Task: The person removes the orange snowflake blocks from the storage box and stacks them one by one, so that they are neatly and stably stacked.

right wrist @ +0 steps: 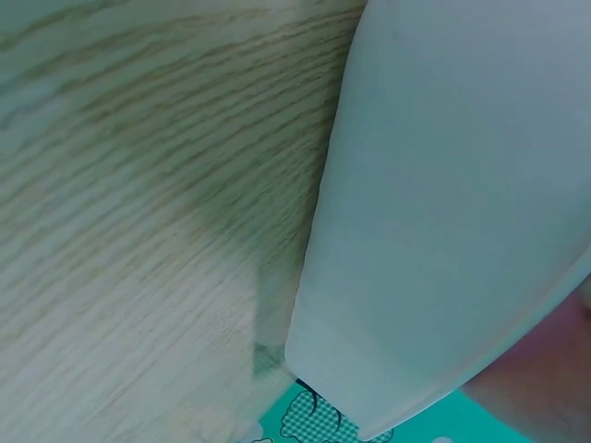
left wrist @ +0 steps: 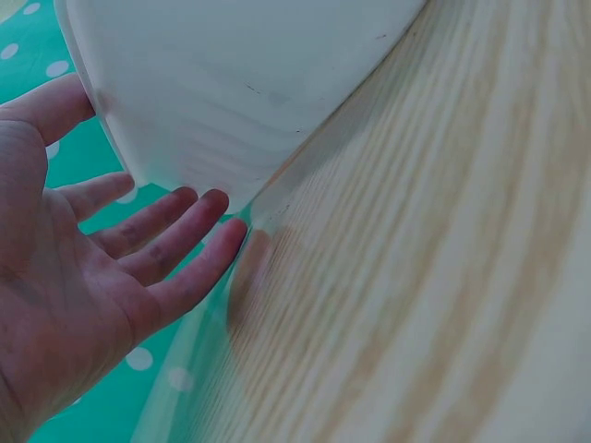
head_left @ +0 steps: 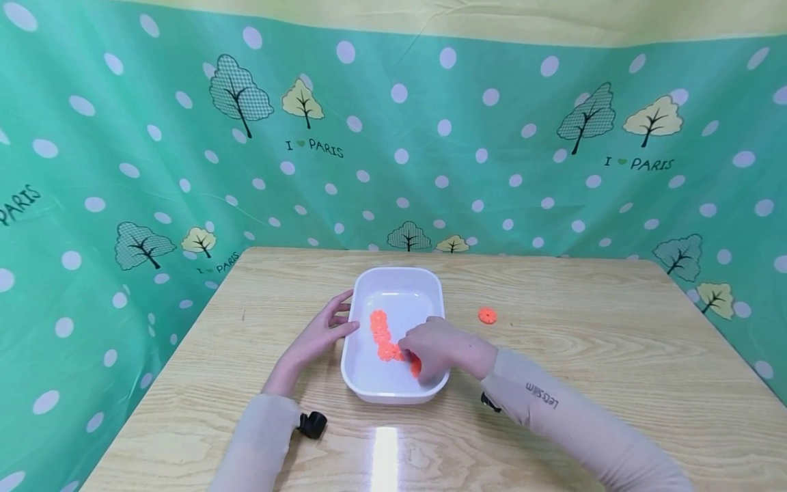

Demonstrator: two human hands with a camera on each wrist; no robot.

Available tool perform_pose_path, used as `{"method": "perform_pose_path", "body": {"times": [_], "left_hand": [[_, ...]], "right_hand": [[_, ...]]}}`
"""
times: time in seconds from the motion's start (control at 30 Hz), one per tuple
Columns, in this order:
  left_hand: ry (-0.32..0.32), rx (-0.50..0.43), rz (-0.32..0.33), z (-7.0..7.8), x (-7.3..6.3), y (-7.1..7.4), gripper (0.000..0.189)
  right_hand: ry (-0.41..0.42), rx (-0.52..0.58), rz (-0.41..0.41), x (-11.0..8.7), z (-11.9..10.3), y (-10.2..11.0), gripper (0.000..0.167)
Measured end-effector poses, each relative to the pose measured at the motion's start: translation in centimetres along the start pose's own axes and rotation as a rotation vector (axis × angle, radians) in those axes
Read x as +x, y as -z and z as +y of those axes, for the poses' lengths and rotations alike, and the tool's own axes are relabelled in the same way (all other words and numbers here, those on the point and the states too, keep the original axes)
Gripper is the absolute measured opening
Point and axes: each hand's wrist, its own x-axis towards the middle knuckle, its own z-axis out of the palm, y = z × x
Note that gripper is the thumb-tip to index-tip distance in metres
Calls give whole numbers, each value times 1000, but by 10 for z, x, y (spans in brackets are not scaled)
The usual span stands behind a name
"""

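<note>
A white rectangular tub (head_left: 393, 391) stands on the wooden table. Inside it, several orange notched discs (head_left: 381, 331) form an L shape. Reaching over the tub's right rim, my right hand (head_left: 435, 347) has its fingers curled at the near right end of the L and grips an orange disc (head_left: 415, 365), partly hidden under the hand. My left hand (head_left: 321, 335) is at the tub's left side, thumb at the rim; the left wrist view shows its loosely extended fingers (left wrist: 175, 249) along the outer wall. The right wrist view mostly shows the tub's outside wall (right wrist: 443, 203).
One more orange disc (head_left: 488, 315) lies on the table (head_left: 584, 328) to the right of the tub. Behind and left of the table hangs a green dotted curtain (head_left: 369, 137) with printed trees. Both forearms carry black wrist straps.
</note>
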Motion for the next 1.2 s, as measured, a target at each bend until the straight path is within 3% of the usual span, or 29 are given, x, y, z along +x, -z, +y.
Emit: {"method": "perform_pose_path", "body": {"times": [0.17,0.43,1.2], "left_hand": [[9,5,1,8,-5,0,65],[1,8,39,-23,11,0,64],[0,-6,41,-25,11,-1,65]], "right_hand": [[-3,0,-3,2,0,-1,26],[7,28,34,1,1,-2,28],[23,243,114,-2,9,3,36]]}}
